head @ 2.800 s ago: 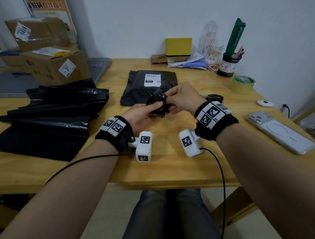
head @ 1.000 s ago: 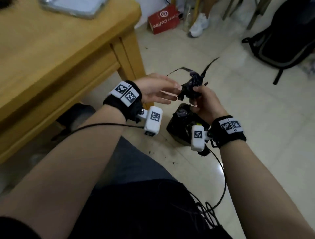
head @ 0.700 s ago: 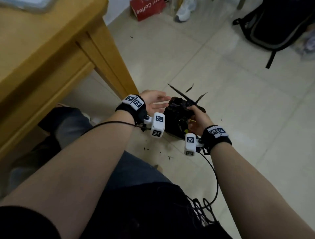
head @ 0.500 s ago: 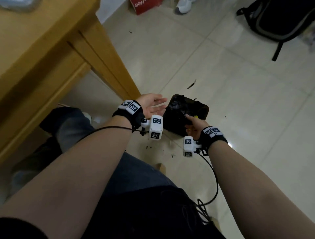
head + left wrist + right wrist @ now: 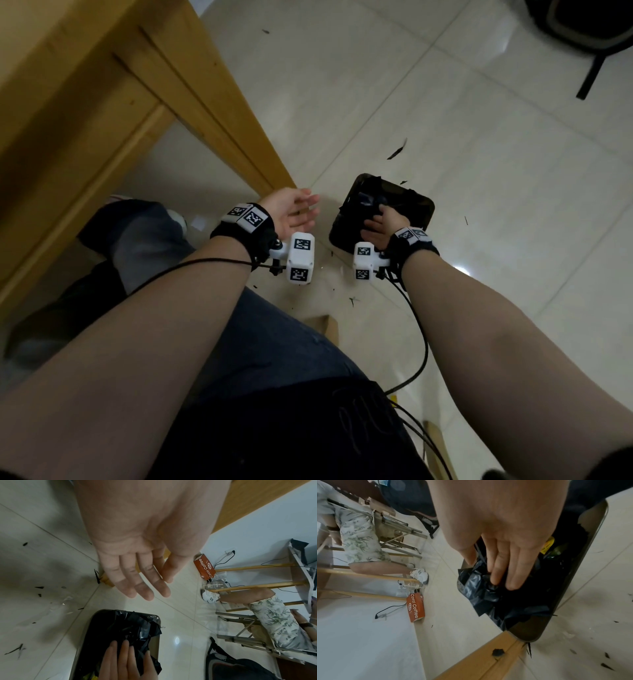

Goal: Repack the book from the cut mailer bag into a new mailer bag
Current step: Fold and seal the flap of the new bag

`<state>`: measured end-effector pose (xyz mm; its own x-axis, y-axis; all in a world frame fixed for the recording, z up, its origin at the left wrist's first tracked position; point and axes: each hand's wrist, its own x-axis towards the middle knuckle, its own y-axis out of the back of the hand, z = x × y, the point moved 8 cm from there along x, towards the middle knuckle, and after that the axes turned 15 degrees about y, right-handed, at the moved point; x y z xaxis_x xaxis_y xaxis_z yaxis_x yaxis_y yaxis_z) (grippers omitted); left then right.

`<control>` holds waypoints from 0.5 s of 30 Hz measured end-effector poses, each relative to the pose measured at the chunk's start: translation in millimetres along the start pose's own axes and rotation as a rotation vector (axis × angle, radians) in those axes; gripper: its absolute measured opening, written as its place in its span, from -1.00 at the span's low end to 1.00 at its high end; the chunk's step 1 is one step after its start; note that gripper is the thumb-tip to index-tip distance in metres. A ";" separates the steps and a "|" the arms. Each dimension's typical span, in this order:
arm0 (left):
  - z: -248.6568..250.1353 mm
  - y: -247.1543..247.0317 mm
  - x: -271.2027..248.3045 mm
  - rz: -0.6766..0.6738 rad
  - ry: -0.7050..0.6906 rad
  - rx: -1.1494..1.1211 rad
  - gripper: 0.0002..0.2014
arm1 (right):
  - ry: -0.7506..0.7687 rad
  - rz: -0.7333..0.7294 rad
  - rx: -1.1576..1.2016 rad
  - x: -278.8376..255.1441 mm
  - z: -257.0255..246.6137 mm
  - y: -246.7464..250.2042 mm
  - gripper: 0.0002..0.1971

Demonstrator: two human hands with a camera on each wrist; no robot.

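Head view looks straight down at a pale tiled floor [image 5: 479,171], where a small dark rectangular bin with rounded corners [image 5: 424,209] sits just beside a wooden table leg [image 5: 219,113]. The crumpled black plastic mailer scrap [image 5: 130,630] is inside that bin, glossy and wrinkled, with torn edges poking over the rim on one side. The right hand [image 5: 382,224] is down in the bin with its fingers [image 5: 513,566] laid flat and straight on the plastic, pressing it, not curled round it. The left hand [image 5: 291,214] hovers next to the bin, palm up, fingers loose and apart, holding nothing. Something yellow [image 5: 547,545] peeks out deeper in the bin, can't tell what it is. Little black plastic slivers [image 5: 395,152] are scattered on the tiles around it. Off to the side an orange Cotti Coffee carton [image 5: 205,566] stands by the wall, another person in a leaf-print garment [image 5: 271,616] sits nearby, and a dark backpack [image 5: 240,668] lies on the floor.
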<state>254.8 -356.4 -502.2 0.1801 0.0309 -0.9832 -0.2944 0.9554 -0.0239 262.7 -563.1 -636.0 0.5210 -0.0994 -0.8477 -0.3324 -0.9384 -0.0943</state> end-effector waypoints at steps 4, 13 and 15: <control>0.0 4.1 1.9 0.001 -0.004 -0.013 -0.85 | -0.080 -0.098 -0.007 7.0 9.8 -15.9 -0.16; 2.0 26.2 1.3 -0.001 -0.008 -0.059 -0.90 | -0.076 -0.042 -0.062 68.6 39.0 -10.5 -0.01; 4.3 30.8 0.0 0.001 -0.019 -0.065 -0.89 | 0.011 0.049 -0.151 146.4 67.5 15.1 0.05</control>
<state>249.8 -325.7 -502.2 0.1976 0.0384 -0.9795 -0.3545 0.9344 -0.0349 280.9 -569.5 -796.7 0.5163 -0.1494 -0.8433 -0.2358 -0.9714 0.0277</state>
